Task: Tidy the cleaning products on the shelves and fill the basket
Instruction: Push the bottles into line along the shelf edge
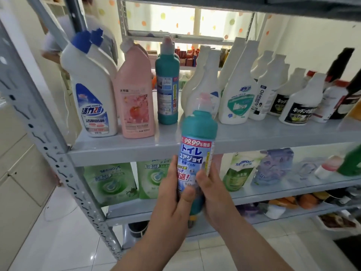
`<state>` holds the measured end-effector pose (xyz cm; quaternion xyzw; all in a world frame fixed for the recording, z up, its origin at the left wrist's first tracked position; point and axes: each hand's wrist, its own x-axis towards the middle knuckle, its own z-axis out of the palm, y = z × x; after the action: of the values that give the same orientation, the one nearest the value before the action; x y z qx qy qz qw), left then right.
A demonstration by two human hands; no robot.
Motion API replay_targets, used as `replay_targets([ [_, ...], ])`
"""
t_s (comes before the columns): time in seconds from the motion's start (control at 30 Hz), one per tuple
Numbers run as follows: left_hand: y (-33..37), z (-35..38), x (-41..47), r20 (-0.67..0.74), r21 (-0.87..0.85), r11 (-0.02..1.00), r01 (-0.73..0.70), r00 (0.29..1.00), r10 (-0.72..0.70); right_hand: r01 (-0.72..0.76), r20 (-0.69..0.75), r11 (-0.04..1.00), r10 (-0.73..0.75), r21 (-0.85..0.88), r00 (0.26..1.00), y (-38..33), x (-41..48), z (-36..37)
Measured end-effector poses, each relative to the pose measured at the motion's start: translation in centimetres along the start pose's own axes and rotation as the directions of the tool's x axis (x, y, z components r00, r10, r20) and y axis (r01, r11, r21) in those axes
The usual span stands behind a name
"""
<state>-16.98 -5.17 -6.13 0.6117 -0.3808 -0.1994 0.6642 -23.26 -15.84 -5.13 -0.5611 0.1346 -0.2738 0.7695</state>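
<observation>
I hold a teal toilet-cleaner bottle [197, 141] with a pale pink cap upright in front of the grey metal shelf [254, 137]. My left hand [172, 194] grips its lower body from the left, thumb across the label. My right hand [213, 194] grips it from the right. On the shelf behind stand a matching teal bottle [167, 83], a pink bottle [135, 98] and two white bottles with blue caps [91, 89]. No basket is in view.
Several white refill bottles [238, 89] fill the shelf's right half, with dark bottles [343, 81] at the far right. Green refill pouches [111, 182] and other pouches sit on the shelf below. A person stands behind the rack at upper left [58, 45]. White tiled floor lies below.
</observation>
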Motion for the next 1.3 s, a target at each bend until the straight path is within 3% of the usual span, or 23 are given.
replay_targets([
  [0.13,1.3,1.4,4.0,0.022,0.233,0.963,-0.135,0.991,0.134,0.103,-0.013,0.995,-0.103,0.004,0.995,-3.3,2.7,-2.0],
  [0.27,4.0,1.5,8.0,0.001,0.511,0.829,-0.229,0.964,0.266,0.181,-0.032,0.983,-0.180,0.037,0.983,-6.2,5.9,-3.6],
  [0.43,6.5,0.8,14.3,-0.221,0.660,0.738,-0.138,0.904,0.366,0.314,-0.064,0.935,-0.328,-0.168,0.943,-8.6,10.3,-5.5],
  [0.63,5.8,0.2,21.2,-0.254,0.842,0.532,-0.088,0.805,0.536,0.367,-0.083,0.864,-0.418,-0.345,0.905,-8.1,13.6,-7.4],
  [0.83,5.2,1.4,25.1,-0.304,0.860,0.509,-0.023,0.779,0.549,0.385,-0.097,0.846,-0.447,-0.368,0.889,-6.9,14.6,-8.2],
  [1.03,4.4,0.9,26.3,-0.317,0.877,0.478,-0.057,0.680,0.661,0.387,-0.053,0.804,-0.457,-0.451,0.888,-6.9,15.0,-8.2],
  [1.1,4.7,1.0,26.0,-0.319,0.870,0.490,-0.061,0.687,0.653,0.384,-0.017,0.732,-0.475,-0.563,0.880,-6.4,14.9,-8.7],
  [1.2,5.0,1.1,25.1,-0.334,0.863,0.504,-0.049,0.693,0.639,0.330,0.027,0.536,-0.495,-0.777,0.868,-5.8,14.3,-9.4],
  [1.3,5.3,1.1,23.7,-0.327,0.860,0.504,-0.079,0.674,0.663,0.272,0.044,0.443,-0.460,-0.854,0.887,-5.8,13.6,-9.5],
])
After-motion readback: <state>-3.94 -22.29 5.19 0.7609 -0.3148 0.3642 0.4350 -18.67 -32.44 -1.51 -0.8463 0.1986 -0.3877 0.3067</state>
